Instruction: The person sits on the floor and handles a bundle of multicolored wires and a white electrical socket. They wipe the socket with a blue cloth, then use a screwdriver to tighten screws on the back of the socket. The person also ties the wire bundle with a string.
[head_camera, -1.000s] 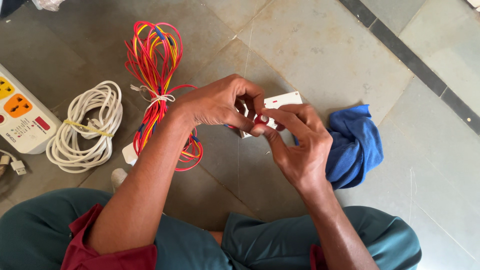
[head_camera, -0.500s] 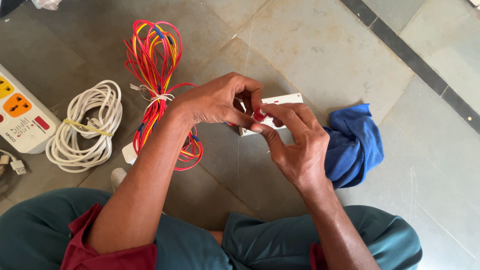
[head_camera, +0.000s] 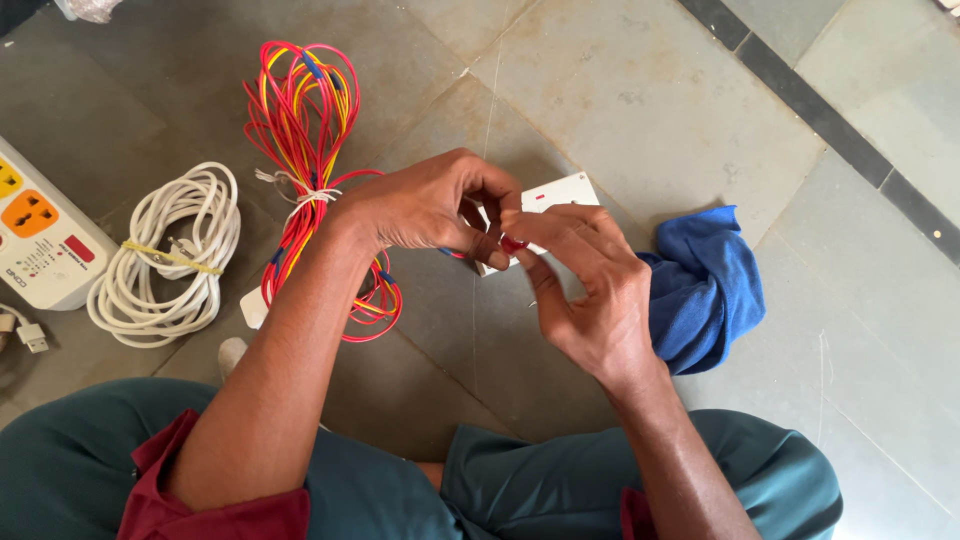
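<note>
1. The floor (head_camera: 640, 110) is grey stone tile with a dark band running across its far corner; the person sits on it cross-legged in green trousers.
2. The left hand (head_camera: 425, 205) and right hand (head_camera: 590, 290) meet just above the floor, fingertips pinched narrow on a small red part (head_camera: 512, 244), held against a white plate (head_camera: 555, 192).
3. The red part looks tiny, light and hard, likely slippery; a fingertip pinch at its sides seems the only hold. The plate looks stiff, thin plastic, best taken by its edges.
4. A red and yellow wire bundle (head_camera: 305, 130) lies under the left forearm, limp and springy.
5. A white cable coil (head_camera: 165, 255) and a power strip (head_camera: 40, 240) lie further left.
6. A blue cloth (head_camera: 710, 285) lies crumpled beside the right hand.
</note>
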